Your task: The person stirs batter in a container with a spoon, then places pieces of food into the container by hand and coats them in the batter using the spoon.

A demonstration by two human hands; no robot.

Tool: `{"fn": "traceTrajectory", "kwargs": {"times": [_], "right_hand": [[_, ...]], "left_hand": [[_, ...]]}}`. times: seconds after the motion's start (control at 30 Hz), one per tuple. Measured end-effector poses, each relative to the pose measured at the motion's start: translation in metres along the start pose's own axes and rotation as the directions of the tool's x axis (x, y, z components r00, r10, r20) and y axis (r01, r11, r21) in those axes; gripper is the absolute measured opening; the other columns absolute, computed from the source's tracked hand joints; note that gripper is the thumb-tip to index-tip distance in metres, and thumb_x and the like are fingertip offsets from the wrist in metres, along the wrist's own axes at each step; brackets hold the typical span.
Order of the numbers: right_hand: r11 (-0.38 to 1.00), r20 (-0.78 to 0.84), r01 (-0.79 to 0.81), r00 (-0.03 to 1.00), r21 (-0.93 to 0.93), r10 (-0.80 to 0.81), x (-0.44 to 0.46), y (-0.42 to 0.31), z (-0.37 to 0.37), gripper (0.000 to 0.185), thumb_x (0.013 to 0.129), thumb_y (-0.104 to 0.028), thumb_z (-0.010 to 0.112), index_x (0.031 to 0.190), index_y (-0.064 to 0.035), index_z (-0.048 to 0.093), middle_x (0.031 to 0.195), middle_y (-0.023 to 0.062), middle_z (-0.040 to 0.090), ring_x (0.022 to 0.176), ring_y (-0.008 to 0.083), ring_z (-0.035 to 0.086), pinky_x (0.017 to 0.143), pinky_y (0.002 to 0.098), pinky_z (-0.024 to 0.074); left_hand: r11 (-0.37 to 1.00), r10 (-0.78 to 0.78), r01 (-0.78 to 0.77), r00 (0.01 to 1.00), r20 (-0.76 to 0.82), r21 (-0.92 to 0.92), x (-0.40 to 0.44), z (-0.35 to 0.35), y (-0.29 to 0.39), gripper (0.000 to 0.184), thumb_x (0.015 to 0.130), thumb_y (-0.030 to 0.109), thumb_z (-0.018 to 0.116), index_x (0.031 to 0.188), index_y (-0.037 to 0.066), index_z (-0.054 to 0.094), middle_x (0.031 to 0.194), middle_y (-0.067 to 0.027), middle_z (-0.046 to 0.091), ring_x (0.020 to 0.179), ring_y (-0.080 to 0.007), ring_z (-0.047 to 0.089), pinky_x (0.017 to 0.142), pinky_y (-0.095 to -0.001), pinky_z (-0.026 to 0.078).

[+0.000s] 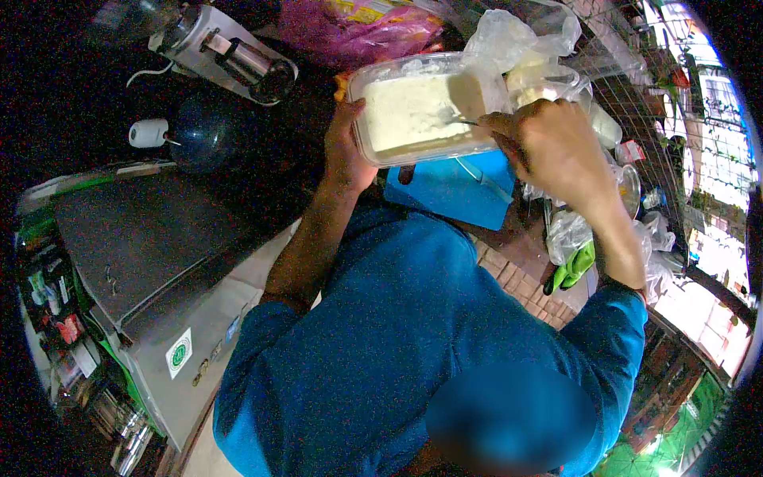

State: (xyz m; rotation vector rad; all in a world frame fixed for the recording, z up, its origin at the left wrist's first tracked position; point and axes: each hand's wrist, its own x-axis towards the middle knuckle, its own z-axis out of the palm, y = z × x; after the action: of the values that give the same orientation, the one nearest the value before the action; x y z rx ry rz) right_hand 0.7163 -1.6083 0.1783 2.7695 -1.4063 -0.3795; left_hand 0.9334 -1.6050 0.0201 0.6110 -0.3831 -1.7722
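A clear rectangular plastic container [369, 151] with a creamy white mixture [409, 111] inside is tilted up in front of me. My left hand [348, 147] grips its left end, thumb over the rim. My right hand [556, 147] is closed around the handle of a spoon [469, 122] at the container's right side. The spoon's far end dips into the mixture, so its bowl is hidden. Under the container lies a blue cutting board [453, 191] with a handle hole; a thin shiny blade-like strip rests on it.
Clear plastic bags [505, 40] and a pink bag [358, 36] sit beyond the container. A silver appliance [230, 56] stands at upper left, above a dark round pot lid [203, 133]. A grey cabinet [151, 238] is at left. Green gloves [574, 269] lie at right beside a wire mesh.
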Motion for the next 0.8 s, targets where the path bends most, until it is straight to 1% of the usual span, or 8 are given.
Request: {"fn": "traceTrajectory", "kwargs": {"times": [0.13,0.27,0.33,0.4,0.47,0.6,0.67,0.8], "right_hand": [[0.992,-0.06,0.078,0.996,0.103,-0.072,0.0,0.024,0.002,0.017,0.082,-0.013,0.06,0.096,-0.0105,0.07,0.079,0.0143,0.067,0.066,0.033,0.063,0.06,0.0427,0.05],[0.969,-0.179,0.175,0.973,0.174,-0.144,0.008,0.023,0.006,0.017,0.083,-0.013,0.059,0.096,-0.0116,0.071,0.083,0.0109,0.068,0.069,0.0315,0.064,0.061,0.0408,0.0508],[0.975,-0.131,0.189,0.976,0.119,-0.173,0.01,0.021,0.016,0.017,0.083,-0.015,0.06,0.096,-0.0124,0.071,0.082,0.0104,0.068,0.068,0.0312,0.064,0.061,0.0406,0.0507],[0.977,-0.083,0.204,0.977,0.065,-0.198,0.01,0.018,0.016,0.017,0.083,-0.016,0.06,0.096,-0.0132,0.071,0.081,0.0099,0.068,0.068,0.0308,0.064,0.061,0.0404,0.0506],[0.988,0.009,0.155,0.988,-0.001,-0.155,0.008,0.011,0.006,0.017,0.083,-0.02,0.061,0.095,-0.0149,0.071,0.078,0.0095,0.068,0.065,0.0307,0.063,0.059,0.0401,0.0503],[0.99,-0.008,0.136,0.991,0.048,-0.136,0.0,0.024,0.005,0.018,0.083,-0.022,0.061,0.096,-0.0162,0.071,0.074,0.0109,0.067,0.064,0.0322,0.062,0.059,0.0423,0.0497],[0.999,-0.098,0.036,0.995,0.011,-0.035,-0.007,0.027,0.005,0.018,0.082,-0.021,0.055,0.091,-0.0124,0.067,0.069,0.0195,0.063,0.066,0.0373,0.064,0.06,0.0493,0.0502],[0.995,0.0,-0.096,0.995,0.01,0.096,-0.006,0.015,-0.003,0.021,0.081,-0.02,0.055,0.099,-0.0133,0.064,0.072,0.0197,0.063,0.068,0.038,0.064,0.062,0.0488,0.0507]], "left_hand": [[0.999,-0.036,0.037,0.999,-0.03,0.024,0.0,-0.002,-0.002,0.059,0.085,0.033,0.052,0.136,0.006,0.038,0.131,-0.0156,0.05,0.12,-0.0317,0.05,0.103,-0.0441,0.039],[0.997,-0.078,0.078,0.996,0.035,-0.008,-0.001,0.002,0.001,0.06,0.084,0.033,0.053,0.136,0.006,0.038,0.131,-0.0155,0.05,0.12,-0.0316,0.05,0.104,-0.044,0.038],[0.996,-0.086,0.087,0.994,0.068,-0.006,-0.002,0.003,0.002,0.06,0.084,0.034,0.054,0.136,0.006,0.038,0.131,-0.0154,0.05,0.12,-0.0316,0.049,0.104,-0.044,0.038],[0.998,-0.055,0.054,0.998,0.018,0.022,-0.004,0.008,0.005,0.061,0.084,0.034,0.054,0.136,0.006,0.039,0.132,-0.0157,0.049,0.121,-0.0317,0.049,0.104,-0.0443,0.037],[0.999,-0.05,0.05,0.998,0.023,0.019,-0.003,0.004,0.003,0.061,0.083,0.033,0.054,0.136,0.006,0.038,0.132,-0.0157,0.049,0.122,-0.0317,0.048,0.104,-0.0448,0.037],[0.998,-0.067,0.068,0.997,0.047,-0.011,-0.003,-0.003,-0.003,0.061,0.081,0.029,0.055,0.135,0.005,0.039,0.132,-0.0156,0.049,0.123,-0.0318,0.047,0.105,-0.0455,0.036],[0.999,-0.034,0.035,0.999,0.029,-0.009,-0.003,0.0,-0.009,0.062,0.079,0.027,0.055,0.135,0.005,0.038,0.132,-0.0154,0.049,0.123,-0.0315,0.047,0.106,-0.0453,0.035],[0.999,0.033,-0.033,0.999,0.011,-0.033,-0.009,0.016,-0.008,0.064,0.077,0.022,0.054,0.136,0.005,0.036,0.134,-0.0151,0.046,0.125,-0.0308,0.045,0.107,-0.0447,0.034]]}}
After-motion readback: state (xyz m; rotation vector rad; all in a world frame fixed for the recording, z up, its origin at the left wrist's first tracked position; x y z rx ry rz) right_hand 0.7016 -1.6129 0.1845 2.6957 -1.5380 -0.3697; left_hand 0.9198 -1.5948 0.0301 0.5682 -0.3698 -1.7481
